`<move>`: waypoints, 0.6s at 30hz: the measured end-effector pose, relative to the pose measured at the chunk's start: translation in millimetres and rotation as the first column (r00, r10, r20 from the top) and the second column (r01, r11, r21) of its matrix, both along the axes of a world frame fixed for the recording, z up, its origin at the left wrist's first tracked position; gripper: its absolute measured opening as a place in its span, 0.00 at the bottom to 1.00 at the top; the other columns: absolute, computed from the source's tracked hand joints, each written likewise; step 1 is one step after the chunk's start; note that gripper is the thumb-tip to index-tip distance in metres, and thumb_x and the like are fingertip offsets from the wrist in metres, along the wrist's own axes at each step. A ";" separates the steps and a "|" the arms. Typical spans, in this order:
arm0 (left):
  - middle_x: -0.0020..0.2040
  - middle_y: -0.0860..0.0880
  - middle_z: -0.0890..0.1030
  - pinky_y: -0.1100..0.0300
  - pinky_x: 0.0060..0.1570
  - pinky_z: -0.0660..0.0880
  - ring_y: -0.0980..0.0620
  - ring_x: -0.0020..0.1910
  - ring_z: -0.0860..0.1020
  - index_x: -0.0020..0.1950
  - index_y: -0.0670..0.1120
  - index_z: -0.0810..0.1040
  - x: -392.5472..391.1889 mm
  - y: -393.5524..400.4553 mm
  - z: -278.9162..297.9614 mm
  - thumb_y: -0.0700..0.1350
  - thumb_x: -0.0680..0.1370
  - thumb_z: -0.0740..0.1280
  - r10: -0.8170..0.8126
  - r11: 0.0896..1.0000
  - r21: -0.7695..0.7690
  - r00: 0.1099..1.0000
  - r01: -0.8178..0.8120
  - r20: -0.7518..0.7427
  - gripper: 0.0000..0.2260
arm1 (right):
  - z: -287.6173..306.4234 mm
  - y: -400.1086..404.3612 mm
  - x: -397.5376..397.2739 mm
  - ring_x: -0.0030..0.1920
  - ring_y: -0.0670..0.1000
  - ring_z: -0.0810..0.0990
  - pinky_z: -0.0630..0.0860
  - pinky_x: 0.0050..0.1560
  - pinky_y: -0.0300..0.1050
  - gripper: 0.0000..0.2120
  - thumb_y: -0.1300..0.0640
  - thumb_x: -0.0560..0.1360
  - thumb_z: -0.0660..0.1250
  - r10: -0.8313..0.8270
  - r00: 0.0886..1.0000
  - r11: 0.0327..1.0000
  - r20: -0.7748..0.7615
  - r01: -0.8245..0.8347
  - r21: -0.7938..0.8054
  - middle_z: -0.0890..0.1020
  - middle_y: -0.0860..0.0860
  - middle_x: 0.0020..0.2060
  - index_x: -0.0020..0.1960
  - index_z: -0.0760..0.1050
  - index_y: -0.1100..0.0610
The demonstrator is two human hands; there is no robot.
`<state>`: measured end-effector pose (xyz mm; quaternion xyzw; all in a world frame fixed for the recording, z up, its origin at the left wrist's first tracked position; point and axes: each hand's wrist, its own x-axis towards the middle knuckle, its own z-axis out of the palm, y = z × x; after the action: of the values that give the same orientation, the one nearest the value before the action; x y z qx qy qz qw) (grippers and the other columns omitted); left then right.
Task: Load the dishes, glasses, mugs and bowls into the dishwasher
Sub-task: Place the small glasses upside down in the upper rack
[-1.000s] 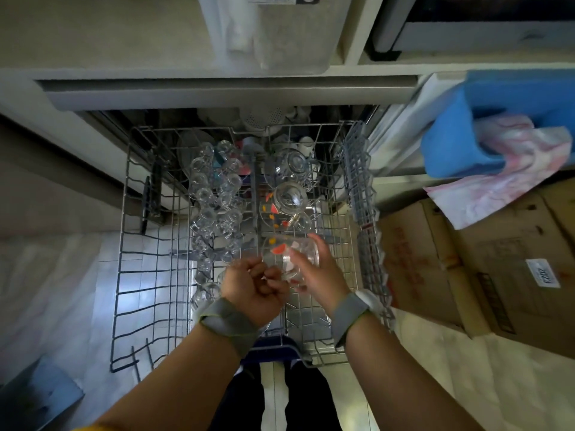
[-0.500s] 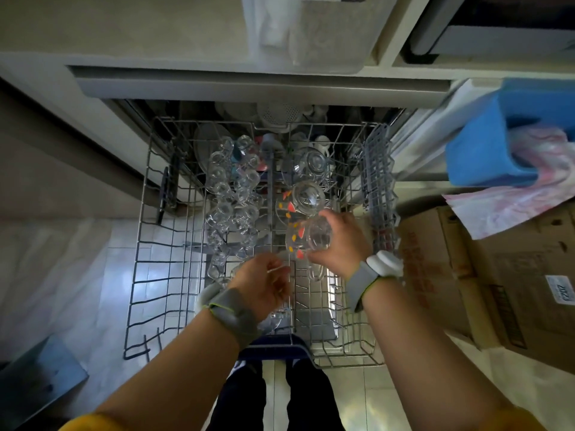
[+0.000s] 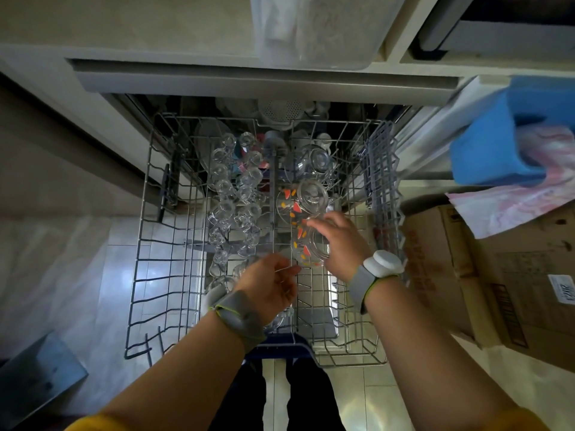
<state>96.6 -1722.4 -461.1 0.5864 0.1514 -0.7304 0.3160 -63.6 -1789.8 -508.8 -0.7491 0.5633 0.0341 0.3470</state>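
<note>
Setting a patterned glass (image 3: 306,244) into the pulled-out dishwasher rack (image 3: 168,275).
The right hand (image 3: 340,241) gripped the clear, orange-and-red-flecked glass, lying on its side in the rack's right-hand row, just nearer than two similar glasses (image 3: 311,194). The left hand (image 3: 269,287) hovered loosely curled, holding nothing, beside small clear glasses (image 3: 236,194) filling the middle rows.

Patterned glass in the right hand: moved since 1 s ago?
Yes. The patterned glass went farther back along the rack, closer to the glasses already loaded, away from the left hand.

Dim, wide-angle warped view; glare on floor tiles (image 3: 124,275).
</note>
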 end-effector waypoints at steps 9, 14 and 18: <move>0.44 0.42 0.81 0.59 0.37 0.72 0.53 0.33 0.71 0.47 0.40 0.75 -1.7 -0.3 -0.6 0.38 0.79 0.61 -0.024 1.000 -0.002 1.000 0.024 -0.013 0.04 | 7.1 -3.7 -11.3 0.67 0.55 0.66 0.71 0.58 0.44 0.35 0.66 0.67 0.73 0.075 0.996 0.996 0.046 -0.073 -0.045 0.66 0.52 0.67 0.70 0.69 0.48; 0.43 0.43 0.80 0.59 0.36 0.72 0.53 0.33 0.71 0.46 0.41 0.74 -1.1 -0.1 1.6 0.38 0.79 0.60 -0.018 1.000 -0.007 1.000 0.018 -0.009 0.05 | 14.0 -6.8 -4.9 0.67 0.53 0.67 0.74 0.58 0.47 0.34 0.70 0.67 0.70 0.118 0.986 0.990 0.119 -0.108 -0.091 0.66 0.51 0.67 0.69 0.71 0.48; 0.43 0.43 0.80 0.59 0.35 0.72 0.53 0.32 0.71 0.47 0.41 0.73 -1.1 -0.1 2.4 0.38 0.79 0.60 -0.016 1.000 -0.015 1.000 0.015 -0.010 0.04 | 14.8 -13.8 4.0 0.67 0.53 0.66 0.70 0.57 0.43 0.30 0.64 0.70 0.70 0.171 0.979 0.985 0.113 -0.170 -0.012 0.65 0.51 0.69 0.70 0.69 0.49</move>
<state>95.5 -1722.4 -458.8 0.5814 0.1431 -0.7369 0.3138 -59.6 -1803.6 -494.1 -0.7958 0.4765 0.0206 0.3732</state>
